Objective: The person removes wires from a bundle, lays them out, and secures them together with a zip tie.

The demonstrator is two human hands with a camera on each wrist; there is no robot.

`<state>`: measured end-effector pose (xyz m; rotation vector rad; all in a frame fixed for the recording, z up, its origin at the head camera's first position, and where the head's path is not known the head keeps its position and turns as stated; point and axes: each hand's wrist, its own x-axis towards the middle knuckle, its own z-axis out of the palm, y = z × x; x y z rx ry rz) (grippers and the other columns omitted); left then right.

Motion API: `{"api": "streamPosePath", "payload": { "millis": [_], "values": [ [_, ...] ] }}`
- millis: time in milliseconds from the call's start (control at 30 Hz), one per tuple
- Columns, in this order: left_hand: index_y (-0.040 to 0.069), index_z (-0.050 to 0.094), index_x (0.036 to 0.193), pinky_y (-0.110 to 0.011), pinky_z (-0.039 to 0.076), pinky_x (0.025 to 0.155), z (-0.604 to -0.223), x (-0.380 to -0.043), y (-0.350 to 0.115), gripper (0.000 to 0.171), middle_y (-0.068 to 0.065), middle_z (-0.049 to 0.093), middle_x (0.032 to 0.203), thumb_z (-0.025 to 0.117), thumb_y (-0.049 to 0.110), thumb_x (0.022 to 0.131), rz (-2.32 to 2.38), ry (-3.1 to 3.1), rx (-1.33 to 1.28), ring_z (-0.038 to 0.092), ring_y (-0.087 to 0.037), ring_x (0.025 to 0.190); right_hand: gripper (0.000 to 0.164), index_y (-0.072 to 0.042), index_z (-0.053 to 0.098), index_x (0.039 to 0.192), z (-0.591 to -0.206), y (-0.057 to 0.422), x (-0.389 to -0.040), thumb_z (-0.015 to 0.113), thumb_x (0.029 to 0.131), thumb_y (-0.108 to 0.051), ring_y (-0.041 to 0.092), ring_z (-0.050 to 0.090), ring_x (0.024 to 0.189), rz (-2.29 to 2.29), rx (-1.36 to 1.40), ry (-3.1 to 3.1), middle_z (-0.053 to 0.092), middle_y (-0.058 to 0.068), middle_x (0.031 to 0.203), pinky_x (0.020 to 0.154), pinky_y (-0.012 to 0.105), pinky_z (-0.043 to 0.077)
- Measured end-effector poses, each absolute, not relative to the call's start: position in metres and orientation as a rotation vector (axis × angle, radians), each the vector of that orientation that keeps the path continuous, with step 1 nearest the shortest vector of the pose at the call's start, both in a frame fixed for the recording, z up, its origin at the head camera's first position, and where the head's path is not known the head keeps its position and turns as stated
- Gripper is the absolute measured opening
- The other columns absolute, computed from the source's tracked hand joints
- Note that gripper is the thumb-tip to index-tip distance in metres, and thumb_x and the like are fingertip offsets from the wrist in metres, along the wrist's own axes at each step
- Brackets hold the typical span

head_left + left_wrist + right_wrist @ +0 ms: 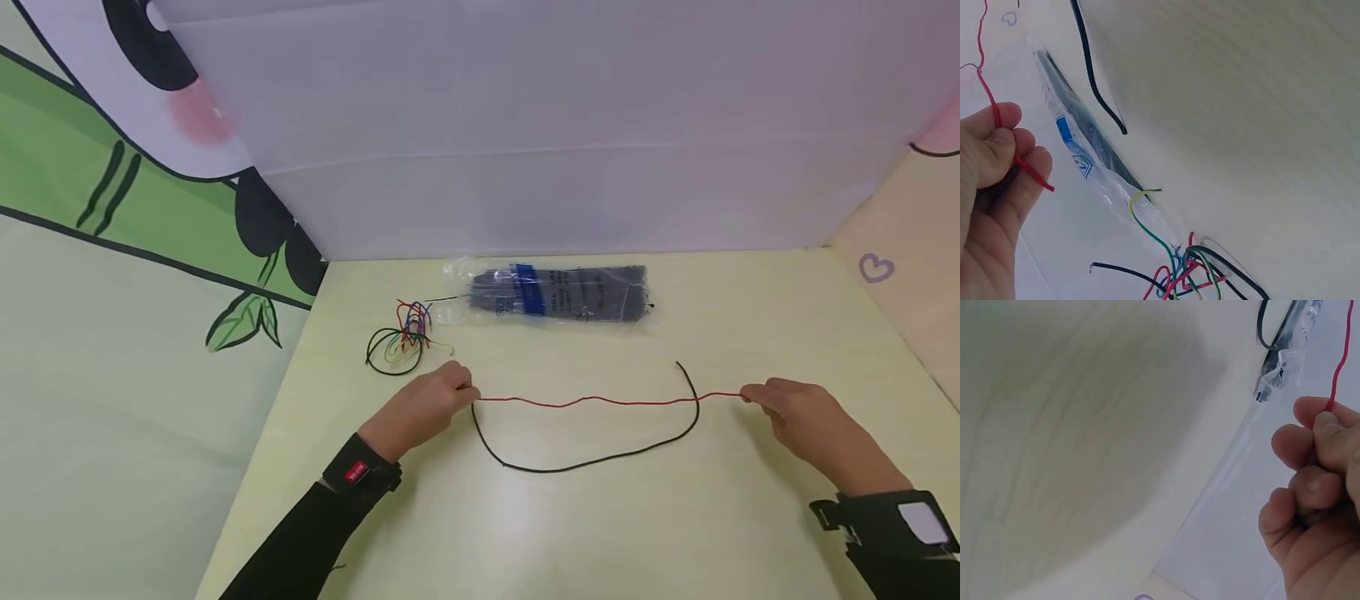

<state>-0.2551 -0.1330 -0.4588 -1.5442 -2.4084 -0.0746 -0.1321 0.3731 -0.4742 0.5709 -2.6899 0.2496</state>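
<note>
A thin red wire (592, 399) runs between my two hands, slightly wavy. My left hand (433, 402) pinches one end between thumb and fingers; in the left wrist view a short tip of the red wire (1036, 174) sticks out past the fingers (1007, 115). At the other end, my right hand (806, 425) pinches the wire between thumb and forefinger, seen also in the right wrist view beside the red wire (1339, 369). Below the red wire, a black wire (570, 469) lies in a wide curve on the table, its left end near my left hand.
A tangled bundle of coloured wires (408, 333) lies at the table's back left. Beside it is a clear plastic bag of dark cable ties (592, 293) with a blue label. A white panel (570, 200) stands along the back edge of the pale table (525, 542).
</note>
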Motion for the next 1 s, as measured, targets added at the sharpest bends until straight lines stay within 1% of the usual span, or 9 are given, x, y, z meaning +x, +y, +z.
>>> {"api": "streamPosePath", "payload": {
  "millis": [133,267,333,500,567,700,800,900,1000],
  "values": [
    [0.012,0.073,0.092,-0.023,0.049,0.076,-0.465,-0.253,-0.13,0.03,0.003,0.059,0.084,0.065,-0.013,0.077,-0.078,-2.337,-1.622,0.053,-0.014,0.087,0.043,-0.007,0.073,0.094,-0.477,0.375,-0.132,0.079,0.059,0.016,0.02,0.064,0.07,0.262,0.566,-2.69,0.071,0.0,0.08,0.059,0.034,0.052],
    [0.014,0.073,0.09,-0.029,0.051,0.081,-0.474,-0.253,-0.128,0.022,0.004,0.065,0.089,0.065,-0.005,0.083,-0.033,-2.385,-1.606,0.06,-0.014,0.09,0.043,-0.007,0.074,0.096,-0.482,0.367,-0.131,0.078,0.059,0.016,0.025,0.067,0.076,0.269,0.593,-2.695,0.073,0.002,0.084,0.066,0.041,0.055],
    [0.014,0.073,0.09,-0.031,0.052,0.084,-0.479,-0.254,-0.128,0.018,0.004,0.067,0.092,0.065,-0.001,0.085,0.033,-2.436,-1.603,0.062,-0.015,0.091,0.045,-0.008,0.074,0.102,-0.482,0.362,-0.131,0.077,0.063,0.013,0.027,0.068,0.077,0.251,0.603,-2.747,0.073,0.005,0.085,0.068,0.045,0.055],
    [0.017,0.075,0.089,-0.038,0.048,0.101,-0.483,-0.258,-0.132,0.015,0.004,0.067,0.089,0.067,0.004,0.088,0.125,-2.504,-1.601,0.062,-0.017,0.096,0.054,-0.018,0.066,0.125,-0.479,0.348,-0.138,0.075,0.076,0.002,0.02,0.062,0.069,0.096,0.595,-2.911,0.068,0.0,0.079,0.064,0.04,0.051],
    [0.018,0.076,0.089,-0.039,0.047,0.103,-0.483,-0.26,-0.135,0.015,0.005,0.066,0.086,0.069,0.005,0.087,0.108,-2.51,-1.602,0.061,-0.016,0.093,0.053,-0.021,0.067,0.125,-0.476,0.342,-0.144,0.075,0.078,0.001,0.018,0.06,0.068,0.027,0.625,-2.954,0.066,-0.003,0.078,0.061,0.035,0.046],
    [0.019,0.077,0.09,-0.032,0.053,0.085,-0.484,-0.26,-0.141,0.016,0.004,0.065,0.082,0.073,0.005,0.083,0.123,-2.552,-1.571,0.06,-0.013,0.08,0.044,-0.02,0.074,0.11,-0.471,0.335,-0.155,0.076,0.074,0.006,0.02,0.062,0.072,-0.088,0.724,-2.961,0.067,-0.001,0.081,0.059,0.035,0.046],
    [0.017,0.077,0.087,-0.027,0.051,0.064,-0.485,-0.259,-0.144,0.016,0.003,0.062,0.076,0.073,0.002,0.082,0.166,-2.623,-1.483,0.058,-0.012,0.07,0.029,-0.014,0.077,0.09,-0.476,0.335,-0.159,0.079,0.07,0.006,0.023,0.063,0.079,-0.124,0.805,-2.843,0.067,0.003,0.086,0.062,0.038,0.049],
    [0.015,0.076,0.083,-0.026,0.046,0.056,-0.485,-0.26,-0.144,0.016,0.002,0.059,0.071,0.072,-0.001,0.081,0.148,-2.701,-1.383,0.055,-0.011,0.063,0.018,-0.012,0.073,0.079,-0.483,0.337,-0.16,0.08,0.07,0.002,0.024,0.065,0.085,-0.095,0.833,-2.749,0.068,0.005,0.091,0.068,0.04,0.053],
    [0.013,0.074,0.08,-0.026,0.045,0.054,-0.485,-0.263,-0.142,0.016,0.002,0.058,0.069,0.071,-0.002,0.081,0.125,-2.748,-1.308,0.054,-0.011,0.061,0.016,-0.014,0.07,0.076,-0.485,0.337,-0.159,0.08,0.072,-0.002,0.019,0.064,0.076,-0.101,0.781,-2.777,0.066,0.002,0.084,0.063,0.037,0.053]
  ]
}}
